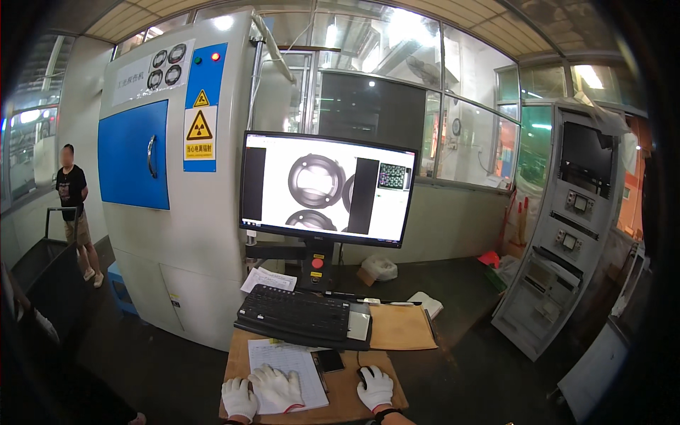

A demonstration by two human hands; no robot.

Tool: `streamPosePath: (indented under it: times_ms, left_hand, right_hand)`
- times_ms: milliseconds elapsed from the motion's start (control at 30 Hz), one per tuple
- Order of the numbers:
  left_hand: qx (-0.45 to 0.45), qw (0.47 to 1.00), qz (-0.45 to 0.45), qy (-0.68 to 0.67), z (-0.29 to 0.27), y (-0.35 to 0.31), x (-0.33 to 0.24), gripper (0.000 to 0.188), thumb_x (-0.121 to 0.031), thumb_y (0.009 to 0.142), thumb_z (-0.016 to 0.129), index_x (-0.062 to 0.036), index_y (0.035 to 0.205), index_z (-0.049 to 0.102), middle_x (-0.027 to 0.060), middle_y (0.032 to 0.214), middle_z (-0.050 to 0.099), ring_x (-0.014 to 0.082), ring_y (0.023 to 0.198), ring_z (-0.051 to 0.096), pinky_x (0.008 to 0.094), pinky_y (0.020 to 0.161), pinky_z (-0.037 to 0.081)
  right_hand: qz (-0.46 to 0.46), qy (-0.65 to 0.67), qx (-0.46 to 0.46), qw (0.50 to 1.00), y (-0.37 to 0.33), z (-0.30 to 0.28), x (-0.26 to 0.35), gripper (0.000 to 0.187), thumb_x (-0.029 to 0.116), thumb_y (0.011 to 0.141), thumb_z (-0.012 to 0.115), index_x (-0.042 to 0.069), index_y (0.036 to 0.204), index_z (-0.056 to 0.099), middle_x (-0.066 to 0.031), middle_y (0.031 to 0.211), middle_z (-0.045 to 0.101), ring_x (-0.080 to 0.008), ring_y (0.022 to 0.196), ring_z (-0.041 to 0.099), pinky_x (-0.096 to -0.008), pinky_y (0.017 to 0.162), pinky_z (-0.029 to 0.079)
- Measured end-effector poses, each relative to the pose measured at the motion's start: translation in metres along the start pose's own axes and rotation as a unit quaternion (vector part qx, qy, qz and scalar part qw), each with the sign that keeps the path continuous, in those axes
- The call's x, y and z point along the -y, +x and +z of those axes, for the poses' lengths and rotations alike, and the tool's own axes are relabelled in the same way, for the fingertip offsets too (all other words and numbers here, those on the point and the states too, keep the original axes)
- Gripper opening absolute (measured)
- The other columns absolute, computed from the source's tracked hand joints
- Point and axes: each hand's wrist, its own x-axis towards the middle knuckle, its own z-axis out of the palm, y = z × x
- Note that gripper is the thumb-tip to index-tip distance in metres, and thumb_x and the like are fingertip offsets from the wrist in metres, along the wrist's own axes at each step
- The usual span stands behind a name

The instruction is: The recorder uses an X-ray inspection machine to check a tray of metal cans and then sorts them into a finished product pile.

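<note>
My left hand, in a white knit glove, lies on the wooden desktop at the left edge of a written sheet, its fingers laid out and nothing seen in them. Beside it on the sheet rests a loose white glove with a red cuff edge. My right hand, gloved in white with a dark band at the wrist, covers a black computer mouse. Between the sheet and the mouse lies a dark phone. Behind them a black keyboard sits on a raised shelf.
A monitor showing grey ring-shaped parts stands above a red button. Right of the keyboard lies a brown folder. A large cabinet with a blue door is at left; a person stands beyond it. An instrument rack leans right.
</note>
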Motion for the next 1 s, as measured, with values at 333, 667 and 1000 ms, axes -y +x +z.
streamPosePath:
  times_ms: [333, 667, 1000]
  left_hand:
    - [0.002, 1.0, -0.002, 0.01, 0.0028, -0.0017, 0.0017, 0.022, -0.016, 0.074, 0.067, -0.0077, 0.094, 0.065, 0.0128, 0.104, 0.063, 0.0348, 0.105, 0.056, 0.0492, 0.098, 0.041]
    - [0.004, 1.0, -0.003, 0.015, 0.005, -0.0036, 0.0041, 0.022, -0.016, 0.075, 0.067, -0.0071, 0.095, 0.066, 0.0129, 0.106, 0.064, 0.0348, 0.107, 0.057, 0.0494, 0.098, 0.042]
    - [-0.001, 1.0, -0.004, 0.017, 0.0042, -0.0031, 0.0028, 0.022, -0.015, 0.075, 0.067, -0.0072, 0.094, 0.066, 0.0127, 0.105, 0.064, 0.0347, 0.106, 0.057, 0.0497, 0.098, 0.042]
  right_hand:
    - [0.011, -0.002, 0.027, 1.0, 0.0018, 0.003, -0.0024, 0.047, 0.031, 0.082, 0.069, 0.022, 0.129, 0.065, -0.0134, 0.133, 0.061, -0.0407, 0.104, 0.062, -0.0554, 0.09, 0.051]
    - [0.002, 0.009, 0.017, 1.0, 0.002, 0.0026, -0.002, 0.046, 0.031, 0.082, 0.068, 0.022, 0.128, 0.066, -0.0142, 0.133, 0.061, -0.0411, 0.105, 0.062, -0.0552, 0.091, 0.05]
    - [-0.001, 0.001, 0.017, 1.0, 0.003, -0.0023, 0.0018, 0.046, 0.031, 0.081, 0.069, 0.021, 0.126, 0.067, -0.0141, 0.132, 0.061, -0.0402, 0.103, 0.062, -0.0553, 0.089, 0.051]
